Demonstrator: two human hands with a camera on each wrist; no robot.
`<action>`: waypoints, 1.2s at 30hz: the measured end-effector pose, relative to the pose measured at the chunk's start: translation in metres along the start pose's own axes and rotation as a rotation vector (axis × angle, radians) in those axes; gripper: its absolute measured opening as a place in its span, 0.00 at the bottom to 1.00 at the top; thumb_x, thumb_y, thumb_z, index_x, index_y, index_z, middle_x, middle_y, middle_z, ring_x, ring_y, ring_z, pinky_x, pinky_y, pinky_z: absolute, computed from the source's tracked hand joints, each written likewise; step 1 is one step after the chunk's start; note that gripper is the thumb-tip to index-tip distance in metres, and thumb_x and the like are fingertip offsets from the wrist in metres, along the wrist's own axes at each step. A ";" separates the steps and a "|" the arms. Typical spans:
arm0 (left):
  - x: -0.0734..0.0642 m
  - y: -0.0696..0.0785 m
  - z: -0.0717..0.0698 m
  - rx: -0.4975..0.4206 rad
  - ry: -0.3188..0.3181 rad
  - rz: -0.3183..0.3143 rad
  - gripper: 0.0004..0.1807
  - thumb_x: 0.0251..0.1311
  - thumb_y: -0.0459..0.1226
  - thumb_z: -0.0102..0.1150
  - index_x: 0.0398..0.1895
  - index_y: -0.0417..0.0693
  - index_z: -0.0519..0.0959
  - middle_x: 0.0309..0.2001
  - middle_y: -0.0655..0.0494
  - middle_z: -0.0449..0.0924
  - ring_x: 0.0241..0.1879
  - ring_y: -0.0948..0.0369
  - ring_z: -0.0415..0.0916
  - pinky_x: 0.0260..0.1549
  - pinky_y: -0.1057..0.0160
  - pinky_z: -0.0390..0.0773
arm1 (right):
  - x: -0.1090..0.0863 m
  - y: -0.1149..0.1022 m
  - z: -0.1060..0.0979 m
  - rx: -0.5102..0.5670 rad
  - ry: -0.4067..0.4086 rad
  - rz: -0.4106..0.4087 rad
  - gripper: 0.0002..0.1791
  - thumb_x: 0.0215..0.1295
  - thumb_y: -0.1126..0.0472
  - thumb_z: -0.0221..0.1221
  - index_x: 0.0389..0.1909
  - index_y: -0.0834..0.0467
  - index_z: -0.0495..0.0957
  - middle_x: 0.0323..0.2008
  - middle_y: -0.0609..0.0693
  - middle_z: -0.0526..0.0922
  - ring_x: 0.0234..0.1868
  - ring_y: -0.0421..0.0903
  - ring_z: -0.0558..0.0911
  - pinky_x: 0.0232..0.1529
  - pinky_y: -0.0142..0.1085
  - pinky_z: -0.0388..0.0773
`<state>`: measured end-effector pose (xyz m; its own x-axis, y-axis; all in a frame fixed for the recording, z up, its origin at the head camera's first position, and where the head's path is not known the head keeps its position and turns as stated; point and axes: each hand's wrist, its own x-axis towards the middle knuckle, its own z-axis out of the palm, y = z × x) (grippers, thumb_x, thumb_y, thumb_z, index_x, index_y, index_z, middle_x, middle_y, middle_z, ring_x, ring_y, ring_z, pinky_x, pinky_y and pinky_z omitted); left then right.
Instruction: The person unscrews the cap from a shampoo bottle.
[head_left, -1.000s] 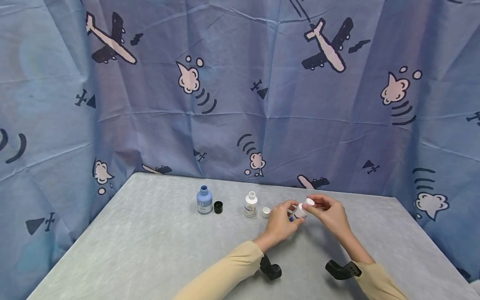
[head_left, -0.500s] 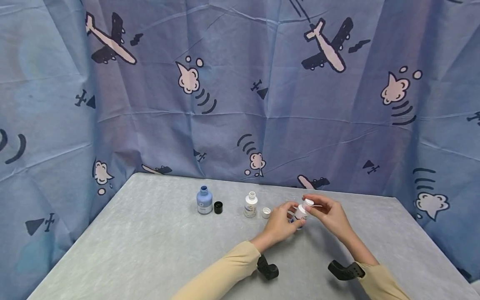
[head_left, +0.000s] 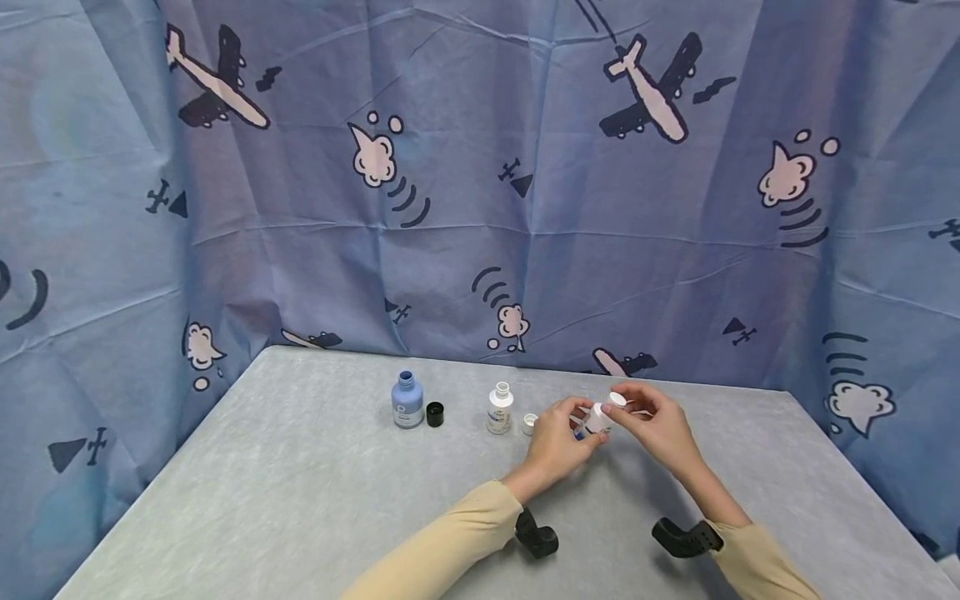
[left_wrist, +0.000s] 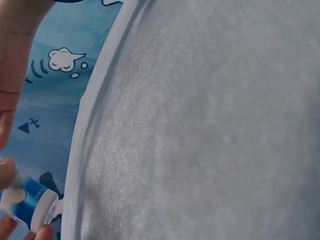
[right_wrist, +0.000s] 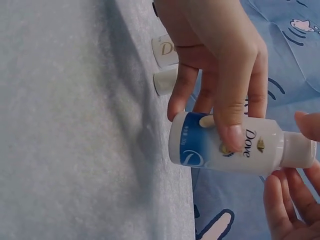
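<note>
My left hand point(head_left: 557, 437) grips a small white and blue Dove bottle point(right_wrist: 257, 145), thumb across its label. The bottle lies nearly sideways in the right wrist view and looks tilted in the head view, held over the table. At its neck end, my right hand point(head_left: 660, 423) pinches the white cap point(right_wrist: 299, 150) between thumb and fingers. From the head view, the cap's round top shows close against the bottle's shoulder. Only the blue part and white base of the bottle point(left_wrist: 30, 200) appear at the left wrist view's lower left, with fingertips around it.
Left of my hands stand an uncapped white bottle point(head_left: 500, 410) and a loose white cap point(head_left: 529, 424). Farther left are an uncapped blue bottle point(head_left: 407, 402) and its black cap point(head_left: 435, 414). A blue patterned curtain point(head_left: 450, 167) hangs behind the grey table point(head_left: 300, 483).
The bottle stood more upright half a second ago and now leans again, much as one second ago. Both hands keep their hold and shift only slightly.
</note>
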<state>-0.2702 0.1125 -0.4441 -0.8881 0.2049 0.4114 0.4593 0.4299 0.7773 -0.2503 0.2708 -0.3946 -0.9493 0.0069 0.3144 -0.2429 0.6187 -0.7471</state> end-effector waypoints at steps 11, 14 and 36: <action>0.000 -0.002 0.001 -0.002 -0.010 0.039 0.22 0.50 0.39 0.70 0.50 0.47 0.78 0.41 0.54 0.84 0.34 0.68 0.78 0.36 0.77 0.74 | 0.004 0.002 0.002 -0.018 -0.005 -0.088 0.18 0.60 0.60 0.65 0.50 0.63 0.79 0.40 0.60 0.84 0.34 0.25 0.78 0.36 0.23 0.77; 0.000 -0.003 0.000 -0.008 -0.020 0.045 0.23 0.51 0.38 0.69 0.52 0.46 0.78 0.41 0.53 0.83 0.35 0.67 0.78 0.37 0.77 0.74 | 0.004 0.004 0.002 0.026 -0.024 -0.133 0.18 0.61 0.63 0.63 0.52 0.64 0.78 0.41 0.62 0.84 0.36 0.24 0.77 0.37 0.22 0.77; -0.002 0.000 -0.001 0.022 0.013 0.004 0.23 0.49 0.42 0.72 0.49 0.51 0.78 0.39 0.56 0.82 0.33 0.69 0.75 0.35 0.76 0.72 | 0.002 0.001 0.003 -0.024 0.069 0.016 0.21 0.59 0.51 0.66 0.49 0.59 0.80 0.40 0.56 0.82 0.33 0.30 0.76 0.34 0.25 0.75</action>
<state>-0.2682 0.1117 -0.4445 -0.8860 0.1956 0.4205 0.4621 0.4480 0.7653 -0.2527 0.2690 -0.3966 -0.9367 0.0709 0.3430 -0.2223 0.6365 -0.7386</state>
